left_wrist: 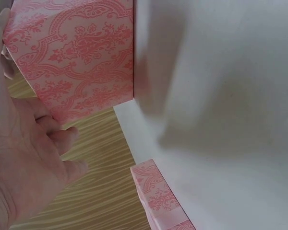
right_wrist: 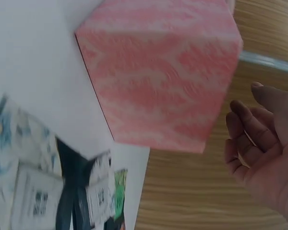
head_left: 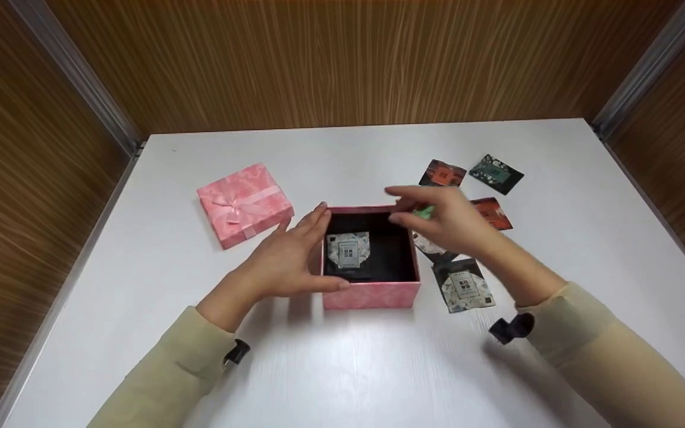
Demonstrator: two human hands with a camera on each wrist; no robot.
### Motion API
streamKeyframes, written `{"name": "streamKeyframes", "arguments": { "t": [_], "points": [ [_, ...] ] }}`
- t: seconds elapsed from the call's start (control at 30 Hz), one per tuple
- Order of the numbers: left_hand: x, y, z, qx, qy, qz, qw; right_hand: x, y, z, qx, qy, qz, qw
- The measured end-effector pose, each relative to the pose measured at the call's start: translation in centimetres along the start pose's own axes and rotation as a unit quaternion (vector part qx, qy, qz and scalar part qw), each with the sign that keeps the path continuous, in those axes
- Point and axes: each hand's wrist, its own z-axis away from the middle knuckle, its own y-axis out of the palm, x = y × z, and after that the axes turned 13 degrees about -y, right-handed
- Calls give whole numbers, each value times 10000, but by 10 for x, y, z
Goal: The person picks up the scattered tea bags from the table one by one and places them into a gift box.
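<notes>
A pink patterned gift box [head_left: 372,295] stands upright and uncovered, black inside. One flat square packet [head_left: 348,251], pale with a floral print, lies on the box floor toward the left. My left hand [head_left: 286,261] holds the box at its left side, the thumb along the near rim and the fingers at the far left corner. Above the right rim hovers my right hand [head_left: 446,220], fingers loosely bent and nothing between them. In the right wrist view, that hand [right_wrist: 261,143] is apart from the box wall [right_wrist: 158,86].
The pink lid with a ribbon bow [head_left: 246,205] lies to the left of the box. Right of the box lie several square packets, among them a pale floral one [head_left: 464,285], an orange one [head_left: 493,214] and a dark green one [head_left: 496,173]. Wood-grain panels [head_left: 342,59] border the white table.
</notes>
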Motion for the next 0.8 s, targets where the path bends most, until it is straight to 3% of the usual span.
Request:
{"name": "streamKeyframes", "arguments": {
  "t": [0.23, 0.37, 0.57, 0.8],
  "points": [
    [-2, -1, 0, -4, -50, -9, 10000, -20, -40, 24, -353, 457, 53, 9983],
    [-1, 0, 1, -64, 22, -25, 10000, -32, -60, 42, -362, 979, -207, 9943],
    [0, 0, 1, -85, 73, -21, 9999, -55, -82, 76, -179, 1611, -841, 9832],
    [0, 0, 1, -54, 55, 37, 10000, -81, -99, 114, 397, 2075, -310, 9769]
  ]
}}
